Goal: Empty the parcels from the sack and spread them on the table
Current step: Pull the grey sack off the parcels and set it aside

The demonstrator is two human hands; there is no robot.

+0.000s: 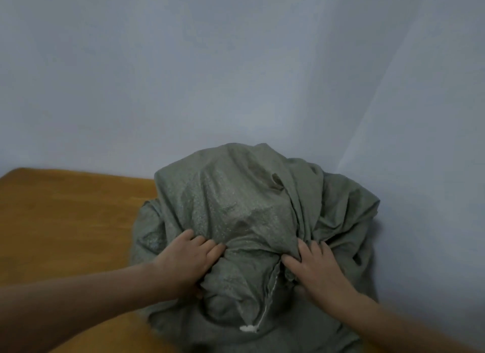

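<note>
Both arms reach forward from the bottom corners. The left hand [189, 258] and the right hand [315, 266] rest on the front of the green sack [236, 195]. The sack sits on the wooden surface [65, 208], next to the wall [236, 64]. The parcels are hidden inside it. The left fingers [210, 247] lie close together with the thumb tucked under a fold, pinching it. The right fingers [304, 250] are spread out and grip bunched cloth.

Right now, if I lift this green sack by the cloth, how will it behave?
The sack will probably flop and sag: its cloth lies creased and draped. Angular bulges suggest solid contents that may shift, likely adding weight.
</note>
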